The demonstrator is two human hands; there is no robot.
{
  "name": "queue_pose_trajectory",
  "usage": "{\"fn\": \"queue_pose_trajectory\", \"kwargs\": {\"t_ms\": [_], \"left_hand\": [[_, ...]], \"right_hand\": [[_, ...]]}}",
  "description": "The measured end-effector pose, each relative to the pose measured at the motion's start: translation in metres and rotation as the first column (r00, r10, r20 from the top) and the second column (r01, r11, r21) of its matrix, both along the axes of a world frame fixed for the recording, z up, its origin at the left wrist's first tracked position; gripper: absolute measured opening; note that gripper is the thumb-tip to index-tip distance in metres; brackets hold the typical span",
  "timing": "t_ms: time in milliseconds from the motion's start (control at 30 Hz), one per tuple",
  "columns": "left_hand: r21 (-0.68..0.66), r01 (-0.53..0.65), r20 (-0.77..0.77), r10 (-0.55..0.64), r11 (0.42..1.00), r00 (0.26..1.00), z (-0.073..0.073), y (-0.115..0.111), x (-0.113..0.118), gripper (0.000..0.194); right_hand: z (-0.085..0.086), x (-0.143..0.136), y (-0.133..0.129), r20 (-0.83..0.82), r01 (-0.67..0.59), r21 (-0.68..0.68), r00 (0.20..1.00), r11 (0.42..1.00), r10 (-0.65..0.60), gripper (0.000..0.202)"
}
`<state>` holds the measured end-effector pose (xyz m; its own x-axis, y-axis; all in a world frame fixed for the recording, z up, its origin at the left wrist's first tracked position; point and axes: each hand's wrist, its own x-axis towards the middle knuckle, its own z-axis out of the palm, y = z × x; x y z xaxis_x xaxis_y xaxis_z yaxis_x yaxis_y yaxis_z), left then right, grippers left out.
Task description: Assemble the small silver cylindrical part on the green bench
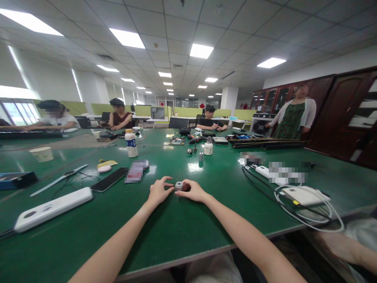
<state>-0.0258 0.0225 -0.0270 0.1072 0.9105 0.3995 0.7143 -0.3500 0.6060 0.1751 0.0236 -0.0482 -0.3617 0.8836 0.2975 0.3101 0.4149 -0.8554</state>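
Observation:
A small round metal part (178, 186) stands on the green table (165, 236) in front of me, with a ring-like top face showing. My right hand (193, 190) has its thumb and fingers around the right side of this part. On the other side, my left hand (160, 191) is curved with thumb and fingers apart, its fingertips close to the part and a slight gap between. Farther back stands a grey metal cylinder (201, 157), near a white bottle (207, 147) and some small dark metal pieces (189, 151).
At left lie a black phone (109, 179), a white power strip (54, 209) and a watch-like strap (60, 180); a bottle (131, 143) stands behind. Cables and a white box (306, 195) lie at right. Several people are around the table; a person's arm shows at lower right.

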Motion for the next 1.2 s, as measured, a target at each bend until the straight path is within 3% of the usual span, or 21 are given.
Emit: {"fn": "queue_pose_trajectory", "kwargs": {"t_ms": [100,300,467,733,1200], "left_hand": [[0.020,0.005,0.040,-0.006,1.000,0.999,0.004,-0.002,0.002,0.031],[0.195,0.047,0.284,-0.103,0.980,0.953,0.025,-0.020,0.018,0.036],[0.184,0.150,0.246,-0.193,0.972,0.950,0.029,-0.030,0.030,0.036],[0.221,0.094,0.257,-0.151,0.971,0.955,0.030,-0.033,0.029,0.037],[0.203,0.178,0.182,-0.216,0.963,0.959,0.030,-0.026,0.025,0.033]], "right_hand": [[0.000,0.000,0.000,0.002,0.000,0.003,1.000,1.000,0.000,0.043],[0.000,0.000,0.000,0.003,-0.002,0.012,1.000,1.000,0.002,0.042],[-0.002,0.000,0.002,0.014,0.001,0.022,1.000,1.000,-0.002,0.039],[-0.001,0.000,0.001,0.003,-0.010,0.028,1.000,1.000,0.010,0.042],[-0.002,0.000,0.002,-0.004,-0.015,0.019,1.000,1.000,0.016,0.041]]}}
